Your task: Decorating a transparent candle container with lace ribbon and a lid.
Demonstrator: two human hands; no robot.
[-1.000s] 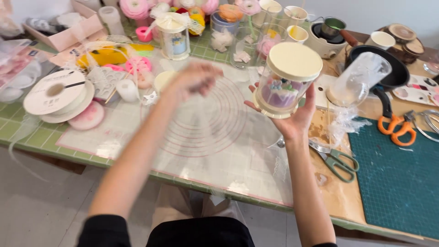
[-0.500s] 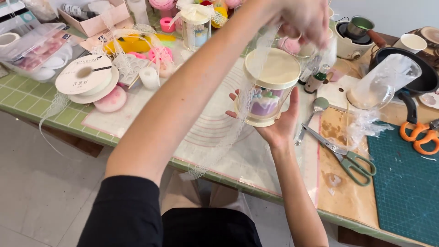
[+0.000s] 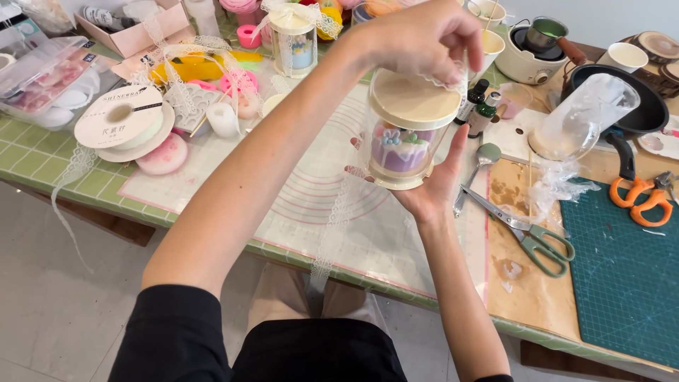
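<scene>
**Lace pinched over the lid, container balanced on one palm**

Grip: the right hand [image 3: 428, 187] cradles a clear round container [image 3: 407, 138] from beneath, fingers spread up its sides rather than closed around it. The left hand [image 3: 424, 35] is above the cream lid [image 3: 414, 99], fingertips pinched together on a strip of white lace ribbon [image 3: 332, 226], which trails down past the container and off the front edge of the worktop [image 3: 212, 205]. Inside sits a small decorated cake-shaped piece, purple and white. The container is held in the air above a pale circle-marked mat [image 3: 318, 191].

Risks, as judged: the open palm hold is loose, so a tug on the lace could tip the container or lift the lid. The hanging lace could snag on the worktop edge. Green-handled scissors [image 3: 530, 237] lie close to the right forearm.

Change from half a second ago: the left hand was further right above the lid; now it is centred over it, and the container sits slightly lower in view.
</scene>
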